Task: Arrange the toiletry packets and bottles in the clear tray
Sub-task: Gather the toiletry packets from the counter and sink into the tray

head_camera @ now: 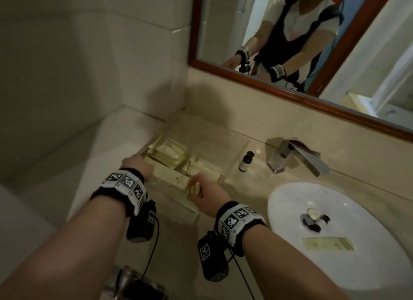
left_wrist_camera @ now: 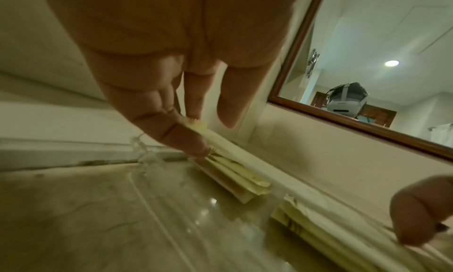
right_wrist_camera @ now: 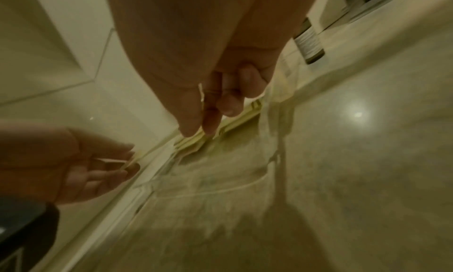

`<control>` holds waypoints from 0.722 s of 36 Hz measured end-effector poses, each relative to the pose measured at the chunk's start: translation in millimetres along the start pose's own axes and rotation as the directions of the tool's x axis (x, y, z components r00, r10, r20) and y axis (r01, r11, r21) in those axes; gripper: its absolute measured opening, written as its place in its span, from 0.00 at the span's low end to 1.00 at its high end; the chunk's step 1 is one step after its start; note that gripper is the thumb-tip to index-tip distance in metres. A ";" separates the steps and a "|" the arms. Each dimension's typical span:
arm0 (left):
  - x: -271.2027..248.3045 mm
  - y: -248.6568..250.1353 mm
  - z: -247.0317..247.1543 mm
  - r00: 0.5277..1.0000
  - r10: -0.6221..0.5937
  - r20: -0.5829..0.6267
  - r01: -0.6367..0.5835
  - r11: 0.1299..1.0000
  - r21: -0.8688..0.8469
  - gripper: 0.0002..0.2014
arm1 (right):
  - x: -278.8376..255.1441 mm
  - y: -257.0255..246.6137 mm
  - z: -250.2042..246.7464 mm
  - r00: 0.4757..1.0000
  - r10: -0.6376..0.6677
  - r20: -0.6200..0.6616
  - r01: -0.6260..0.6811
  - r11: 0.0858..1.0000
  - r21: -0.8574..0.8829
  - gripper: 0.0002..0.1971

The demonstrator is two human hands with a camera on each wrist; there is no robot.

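Head view: left hand (head_camera: pixel 136 165) and right hand (head_camera: pixel 206 191) fingers pinching cream packets (head_camera: pixel 169 153) inside clear tray (head_camera: pixel 240 153); risks toppling stacks.

No writing can be read anywhere. The long pale packet (head_camera: pixel 176 179) in the clear tray (head_camera: pixel 240 152) bears a small round emblem and a line of print, too blurred to make out. The wristbands (head_camera: pixel 125 183) carry black-and-white square code markers, without letters or numbers.
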State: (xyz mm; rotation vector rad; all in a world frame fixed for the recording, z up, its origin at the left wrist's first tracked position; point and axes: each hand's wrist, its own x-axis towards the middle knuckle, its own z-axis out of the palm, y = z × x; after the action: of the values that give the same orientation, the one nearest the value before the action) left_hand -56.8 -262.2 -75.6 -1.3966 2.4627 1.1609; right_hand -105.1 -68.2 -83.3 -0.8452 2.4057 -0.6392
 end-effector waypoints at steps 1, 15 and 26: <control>1.5 -2.1 -1.6 1.000 -0.011 0.011 0.011 0.999 0.042 0.23 | 3.0 -3.9 4.0 1.000 0.002 0.009 -0.002 1.000 -0.022 0.16; 22.5 1.4 -0.9 0.993 0.041 0.107 -0.070 0.955 0.289 0.21 | 34.7 -11.5 30.6 0.988 0.156 0.010 -0.149 0.958 -0.244 0.18; 31.5 -6.9 7.9 0.991 0.116 0.070 -0.132 0.948 0.291 0.20 | 36.4 -7.4 34.8 0.992 0.099 -0.075 -0.113 0.970 -0.215 0.18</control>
State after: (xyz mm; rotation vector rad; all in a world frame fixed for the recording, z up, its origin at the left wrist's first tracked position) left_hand -72.0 -281.3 -98.1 -1.1296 2.5853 0.7912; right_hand -105.9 -106.7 -116.5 -0.7870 2.5937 -0.3689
